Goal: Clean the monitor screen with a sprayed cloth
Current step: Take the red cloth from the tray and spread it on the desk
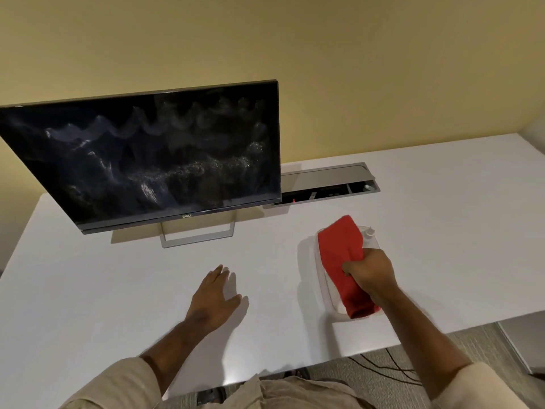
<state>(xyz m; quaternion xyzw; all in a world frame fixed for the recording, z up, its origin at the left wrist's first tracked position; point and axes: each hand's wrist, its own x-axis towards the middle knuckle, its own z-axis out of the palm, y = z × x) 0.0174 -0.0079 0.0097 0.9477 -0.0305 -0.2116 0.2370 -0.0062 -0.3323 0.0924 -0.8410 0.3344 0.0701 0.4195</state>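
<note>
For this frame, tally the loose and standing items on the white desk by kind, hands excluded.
Black flat-panel monitor: 1
Red folded cloth: 1
Clear plastic spray bottle: 1
Clear shallow plastic tray: 1
Total: 4

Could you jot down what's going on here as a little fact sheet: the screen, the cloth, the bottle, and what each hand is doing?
monitor: dark, streaked with smears, standing on the white desk
red cloth: lying over a clear tray, gripped at its middle
spray bottle: just behind the cloth, only its top shows
right hand: grips the red cloth
left hand: open, flat on the desk
cleaning: smears show on the screen
</note>
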